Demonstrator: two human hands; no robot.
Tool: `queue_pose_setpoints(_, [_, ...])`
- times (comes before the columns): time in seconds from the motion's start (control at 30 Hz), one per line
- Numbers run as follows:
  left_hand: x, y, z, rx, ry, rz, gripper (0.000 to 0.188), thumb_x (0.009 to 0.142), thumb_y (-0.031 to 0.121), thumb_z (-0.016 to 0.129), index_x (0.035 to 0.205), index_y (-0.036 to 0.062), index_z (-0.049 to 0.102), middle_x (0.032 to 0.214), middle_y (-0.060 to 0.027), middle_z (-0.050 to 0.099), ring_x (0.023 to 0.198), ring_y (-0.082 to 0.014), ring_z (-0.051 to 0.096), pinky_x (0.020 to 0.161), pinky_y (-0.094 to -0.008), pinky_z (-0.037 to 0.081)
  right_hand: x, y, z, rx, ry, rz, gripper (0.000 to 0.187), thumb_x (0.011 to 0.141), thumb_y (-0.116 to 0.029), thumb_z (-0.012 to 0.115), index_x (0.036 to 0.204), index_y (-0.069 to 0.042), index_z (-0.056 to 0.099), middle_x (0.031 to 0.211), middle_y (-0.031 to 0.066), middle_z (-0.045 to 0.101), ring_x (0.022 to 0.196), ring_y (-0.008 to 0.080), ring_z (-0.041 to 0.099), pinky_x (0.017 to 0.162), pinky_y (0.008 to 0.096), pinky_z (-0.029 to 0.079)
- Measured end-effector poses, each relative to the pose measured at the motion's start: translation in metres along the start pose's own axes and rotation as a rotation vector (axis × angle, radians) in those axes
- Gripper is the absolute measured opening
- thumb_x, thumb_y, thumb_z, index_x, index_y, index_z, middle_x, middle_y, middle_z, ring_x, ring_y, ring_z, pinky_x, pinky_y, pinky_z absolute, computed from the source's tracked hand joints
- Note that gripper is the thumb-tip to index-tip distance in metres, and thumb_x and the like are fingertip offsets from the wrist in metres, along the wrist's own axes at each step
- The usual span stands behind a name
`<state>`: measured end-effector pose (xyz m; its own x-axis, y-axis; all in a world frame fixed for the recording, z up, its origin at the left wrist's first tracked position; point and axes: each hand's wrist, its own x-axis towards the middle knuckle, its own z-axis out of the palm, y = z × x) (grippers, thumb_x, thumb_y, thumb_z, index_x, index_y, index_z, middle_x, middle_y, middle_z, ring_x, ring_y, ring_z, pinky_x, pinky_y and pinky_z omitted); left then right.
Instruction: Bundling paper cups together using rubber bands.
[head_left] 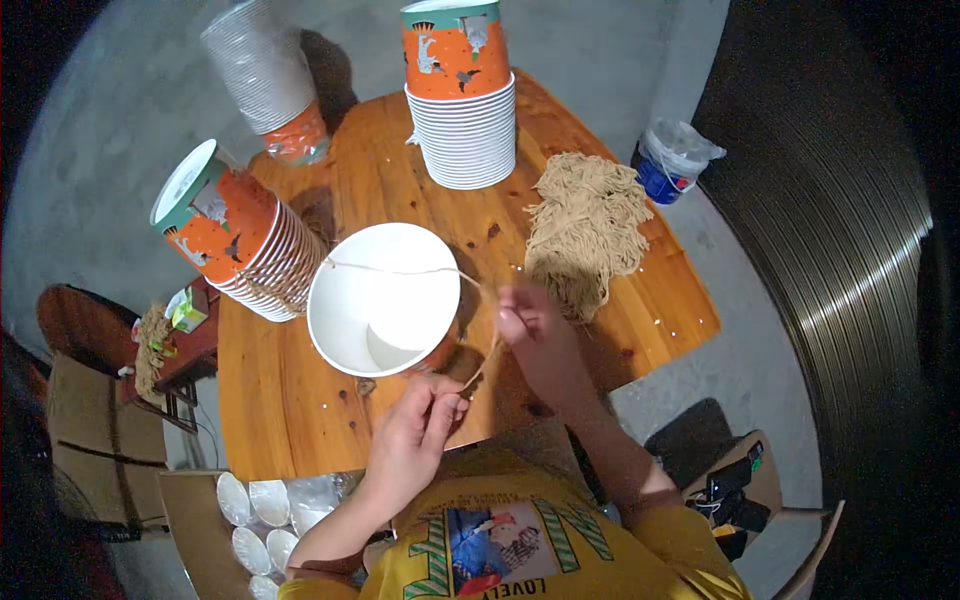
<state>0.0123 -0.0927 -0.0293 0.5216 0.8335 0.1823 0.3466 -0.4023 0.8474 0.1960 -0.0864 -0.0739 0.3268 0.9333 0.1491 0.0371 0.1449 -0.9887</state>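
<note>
A white-lined paper bucket (pixel 385 310) lies on the wooden table with its open mouth facing me. A thin tan cord (pixel 400 271) runs across the mouth from its left rim, past the right side, and down to my hands. My left hand (pixel 415 425), near the bucket's lower edge, pinches the cord between thumb and finger. To the right of the bucket, my right hand (pixel 528 318) is partly blurred, its fingers curled at the cord. Whether the cord passes through holes in the rim cannot be made out.
Tan cords (pixel 585 225) lie piled at right. Bucket stacks stand at the back (pixel 462 135) and left (pixel 245 235), the left one with cords against it; a wrapped stack (pixel 265 75) is behind. Boxes flank me below, one holding white cups (pixel 268 500). A pail (pixel 672 165) stands beyond.
</note>
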Motion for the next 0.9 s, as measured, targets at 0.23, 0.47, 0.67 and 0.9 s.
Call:
queue_pose_setpoints(0.23, [0.006,0.009,-0.004,0.129,-0.014,0.087,0.012,0.094,0.007,0.049,0.099,0.0007,0.04,0.078,-0.0099,0.058,0.072,-0.0168,0.063,0.06,-0.0285,0.049,-0.036,-0.009,0.009,-0.051,-0.383,-0.266,0.036,0.087,-0.019,0.061,0.116,-0.005,0.046,0.094,0.0067,0.056,0.075,0.0137,0.055,0.065,0.0277,0.046])
queue_pose_setpoints(0.47, [0.011,0.005,-0.014,0.005,-0.039,0.003,0.018,0.091,0.009,0.054,0.099,0.0007,0.04,0.08,-0.0116,0.059,0.071,-0.0211,0.064,0.061,-0.0302,0.05,-0.022,-0.019,-0.002,-0.332,-0.372,-0.507,0.01,0.087,-0.015,0.058,0.091,-0.006,0.057,0.079,0.0056,0.054,0.071,0.0165,0.055,0.06,0.0279,0.044])
queue_pose_setpoints(0.67, [0.043,0.013,-0.034,0.522,0.149,0.384,0.028,0.078,0.007,0.066,0.1,0.0004,0.05,0.078,-0.0123,0.056,0.073,-0.0297,0.057,0.065,-0.0372,0.046,-0.024,-0.02,0.003,-0.141,-0.121,-0.118,0.004,0.084,-0.006,0.057,0.082,-0.004,0.054,0.072,0.0014,0.05,0.067,0.0093,0.05,0.061,0.0239,0.041])
queue_pose_setpoints(0.9, [0.053,0.021,-0.052,0.105,-0.07,-0.093,0.014,0.081,0.001,0.058,0.094,-0.0021,0.055,0.078,-0.0069,0.056,0.071,-0.0149,0.059,0.061,-0.0297,0.048,-0.017,0.002,0.015,-0.043,-0.087,-0.232,0.006,0.082,-0.001,0.057,0.081,-0.005,0.053,0.076,0.0031,0.053,0.071,0.01,0.051,0.065,0.0253,0.042])
